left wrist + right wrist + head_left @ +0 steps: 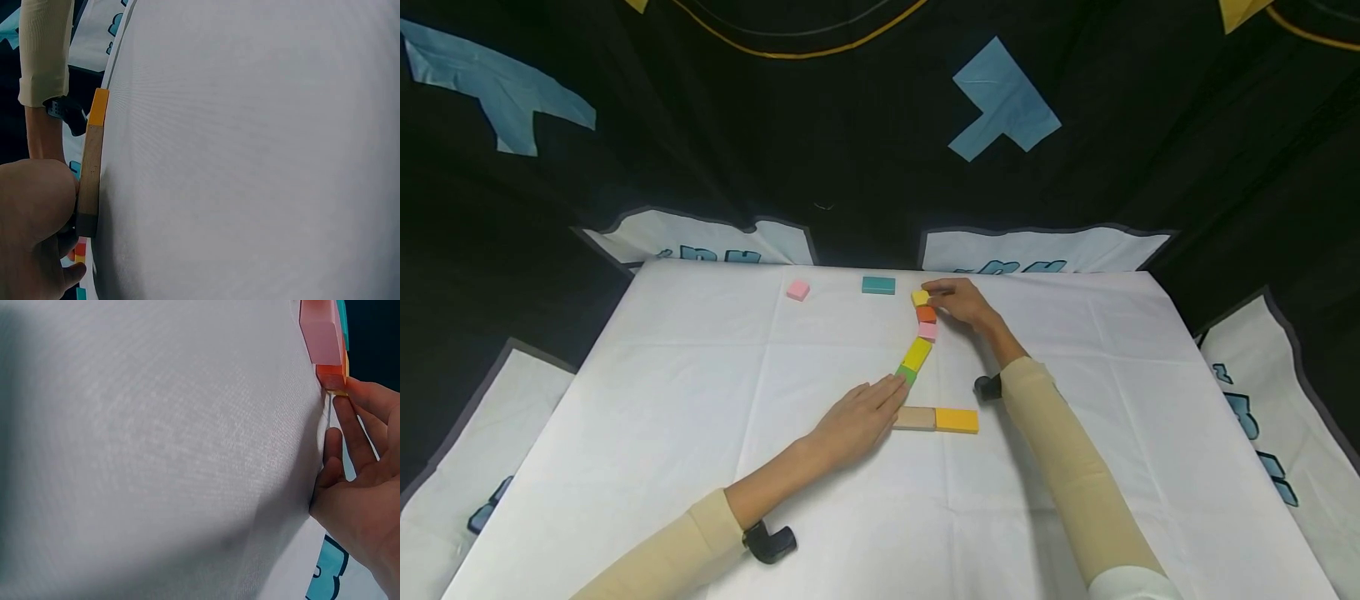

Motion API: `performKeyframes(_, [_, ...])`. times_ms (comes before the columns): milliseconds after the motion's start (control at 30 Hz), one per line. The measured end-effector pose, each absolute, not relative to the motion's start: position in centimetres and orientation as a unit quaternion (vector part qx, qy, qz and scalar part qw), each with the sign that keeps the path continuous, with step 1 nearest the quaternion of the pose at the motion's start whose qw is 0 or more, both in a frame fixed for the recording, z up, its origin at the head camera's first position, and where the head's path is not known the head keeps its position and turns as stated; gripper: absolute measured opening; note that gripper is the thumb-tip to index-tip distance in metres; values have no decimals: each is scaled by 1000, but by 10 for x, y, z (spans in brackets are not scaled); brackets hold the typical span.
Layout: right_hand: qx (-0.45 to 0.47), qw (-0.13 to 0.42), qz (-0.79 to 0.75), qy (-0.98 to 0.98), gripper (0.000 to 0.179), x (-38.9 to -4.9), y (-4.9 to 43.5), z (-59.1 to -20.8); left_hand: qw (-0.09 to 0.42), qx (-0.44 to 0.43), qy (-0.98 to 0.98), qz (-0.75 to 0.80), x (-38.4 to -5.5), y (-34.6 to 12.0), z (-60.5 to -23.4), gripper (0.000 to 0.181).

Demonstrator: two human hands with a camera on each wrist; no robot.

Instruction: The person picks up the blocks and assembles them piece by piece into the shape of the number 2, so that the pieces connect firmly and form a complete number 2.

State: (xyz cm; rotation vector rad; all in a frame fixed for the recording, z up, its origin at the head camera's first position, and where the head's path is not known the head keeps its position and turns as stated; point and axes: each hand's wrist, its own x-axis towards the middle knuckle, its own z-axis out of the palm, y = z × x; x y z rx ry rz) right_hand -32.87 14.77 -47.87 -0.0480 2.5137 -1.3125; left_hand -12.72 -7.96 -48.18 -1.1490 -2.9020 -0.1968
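At the far end of a bent line of small blocks, my right hand (958, 300) pinches a yellow block (919, 298) with its fingertips. Beside it in the line come an orange-red block (927, 314), a pink block (927, 332), a longer yellow block (917, 354) and a green block (908, 374). My left hand (859, 417) lies over the near end, its fingers straight and fingertips right at the green block. Close by its edge are a tan wooden block (914, 418) and an orange block (957, 421), end to end; the hand covers the tan block's left part.
A teal block (878, 285) and a separate pink block (798, 290) lie near the far edge of the white-covered table (662, 400). Behind that edge hangs a dark curtain (850, 150) with blue tape. Each wrist wears a small black camera (770, 543).
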Motion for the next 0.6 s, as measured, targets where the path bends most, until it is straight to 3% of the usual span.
performKeyframes(600, [-18, 162, -458, 874, 36, -330, 147, -479, 12, -371, -927, -63, -128, -80, -484, 52])
